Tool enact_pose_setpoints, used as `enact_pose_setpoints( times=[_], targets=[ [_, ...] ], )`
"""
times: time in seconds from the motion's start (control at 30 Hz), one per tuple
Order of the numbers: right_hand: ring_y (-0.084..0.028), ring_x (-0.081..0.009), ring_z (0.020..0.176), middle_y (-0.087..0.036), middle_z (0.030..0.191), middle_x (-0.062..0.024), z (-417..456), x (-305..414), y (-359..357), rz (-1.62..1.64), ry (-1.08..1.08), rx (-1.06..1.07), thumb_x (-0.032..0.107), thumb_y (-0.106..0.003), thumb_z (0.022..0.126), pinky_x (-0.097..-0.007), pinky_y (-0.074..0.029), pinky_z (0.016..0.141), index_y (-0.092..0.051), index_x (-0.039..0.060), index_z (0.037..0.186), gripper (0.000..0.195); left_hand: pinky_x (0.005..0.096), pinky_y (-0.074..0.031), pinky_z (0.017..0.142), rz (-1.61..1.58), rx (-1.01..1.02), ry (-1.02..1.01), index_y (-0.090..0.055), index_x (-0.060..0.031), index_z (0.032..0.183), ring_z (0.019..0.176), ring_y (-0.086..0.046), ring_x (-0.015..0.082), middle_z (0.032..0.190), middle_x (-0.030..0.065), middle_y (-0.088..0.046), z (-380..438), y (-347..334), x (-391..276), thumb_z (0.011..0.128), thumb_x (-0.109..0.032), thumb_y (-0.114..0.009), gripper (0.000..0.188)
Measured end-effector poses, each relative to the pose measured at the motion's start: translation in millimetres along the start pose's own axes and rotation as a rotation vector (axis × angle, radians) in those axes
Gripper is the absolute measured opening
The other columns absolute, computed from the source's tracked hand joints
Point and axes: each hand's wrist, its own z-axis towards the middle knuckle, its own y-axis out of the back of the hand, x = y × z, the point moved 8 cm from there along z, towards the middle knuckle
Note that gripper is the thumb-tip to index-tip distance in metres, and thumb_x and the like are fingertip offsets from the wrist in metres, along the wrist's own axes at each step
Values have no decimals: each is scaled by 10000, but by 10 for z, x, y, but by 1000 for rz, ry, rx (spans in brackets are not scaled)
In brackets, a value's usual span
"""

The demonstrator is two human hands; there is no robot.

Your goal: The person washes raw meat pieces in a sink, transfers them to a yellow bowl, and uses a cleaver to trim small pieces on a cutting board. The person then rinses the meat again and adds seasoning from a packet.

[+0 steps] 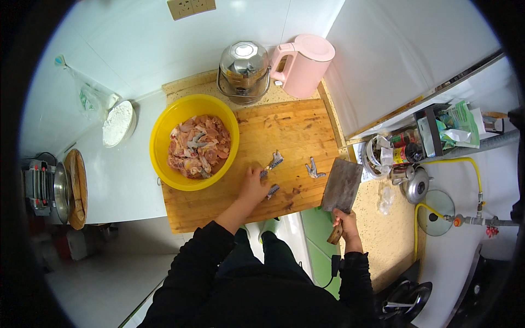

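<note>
On the wooden cutting board (293, 123), my left hand (251, 187) closes its fingers around a grey-skinned chicken foot piece (275, 159). Another scaly piece (272, 191) pokes out beside the fingertips; whether they grip it too is unclear. A separate chicken foot piece (314, 169) lies on the board further right. My right hand (346, 223) holds a cleaver (341, 184) by its wooden handle, its broad dark blade over the board's right edge. Left of my left hand, a yellow basin (163, 123) contains cut raw chicken, with grey foot pieces on top.
Behind the board stand a metal lidded pot (244, 74) and a pink electric kettle (308, 67). A bowl of white powder (119, 124) sits at the left. Jars, a glass lid (435, 213) and a yellow gas hose (478, 172) occupy the right side.
</note>
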Motion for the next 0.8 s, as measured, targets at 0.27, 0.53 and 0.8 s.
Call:
enact_pose_setpoints(
  times=[0.27, 0.53, 0.8],
  targets=[
    [-492, -141, 425, -515, 554, -35, 73, 53, -588, -71, -75, 216, 41, -691, 733, -285, -427, 415, -538, -7, 864, 207, 401, -438, 855, -39, -46, 1, -405, -49, 1264, 1009, -481, 394, 1088, 230, -433, 26, -152, 20, 695, -23, -609, 605],
    [-501, -159, 432, -545, 547, -55, 145, 5, -1234, -261, -187, 356, 90, -723, 728, -299, -410, 430, -569, -9, 802, 197, 416, -429, 869, -54, 184, 198, -376, -171, 1365, 1090, -461, 382, 1178, 240, -374, 592, -247, 81, 709, -186, -663, 717],
    [-490, -138, 406, -531, 567, -35, -110, -107, -1758, -183, -74, 394, 74, -695, 743, -276, -418, 393, -515, 31, 897, 241, 422, -406, 890, -157, 25, 156, -482, -154, 1199, 1044, -453, 371, 1159, 234, -353, 490, -279, 79, 597, -292, -818, 703]
  ],
)
